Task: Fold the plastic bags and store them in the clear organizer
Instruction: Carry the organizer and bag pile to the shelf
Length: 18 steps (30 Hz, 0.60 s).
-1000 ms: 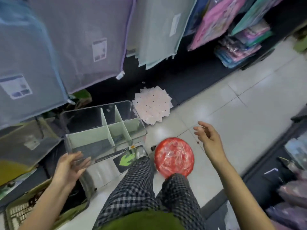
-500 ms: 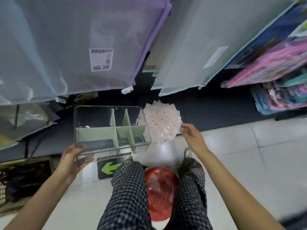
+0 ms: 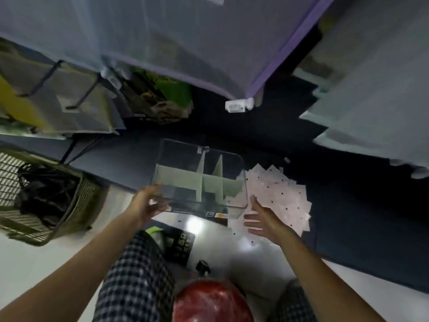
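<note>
Both hands (image 3: pixel 148 203) flank clear organizer (image 3: pixel 199 180)

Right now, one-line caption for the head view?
Left hand grips clear divided plastic organizer; open right hand hovers beside pink dotted plastic bags.

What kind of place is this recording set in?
Probably a shop aisle: large packaged fabric items hang with a price tag, a woven basket sits on the tiled floor.
</note>
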Available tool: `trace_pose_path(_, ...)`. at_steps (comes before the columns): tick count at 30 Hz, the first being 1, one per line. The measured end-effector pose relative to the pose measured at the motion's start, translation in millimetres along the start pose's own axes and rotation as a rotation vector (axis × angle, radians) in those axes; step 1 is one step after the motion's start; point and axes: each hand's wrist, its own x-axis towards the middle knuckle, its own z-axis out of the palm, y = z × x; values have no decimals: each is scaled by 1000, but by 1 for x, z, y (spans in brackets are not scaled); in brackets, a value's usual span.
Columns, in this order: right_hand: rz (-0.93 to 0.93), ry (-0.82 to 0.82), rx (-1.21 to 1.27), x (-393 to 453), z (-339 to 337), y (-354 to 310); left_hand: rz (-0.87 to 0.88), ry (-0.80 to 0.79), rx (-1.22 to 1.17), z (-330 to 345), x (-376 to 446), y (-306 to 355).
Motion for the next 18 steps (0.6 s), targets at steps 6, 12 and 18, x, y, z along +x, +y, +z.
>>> trace_pose_path(6,-45,-112,224,106,16,21,-11,-38,68,-19,106,-42)
trace_pose_path(12,-179,-120,282,190,36,40,90,72,-19,-18,182,-71)
trace_pose_path(18,-331,26,238,244,61,47,295,151,-18,7,222,-89)
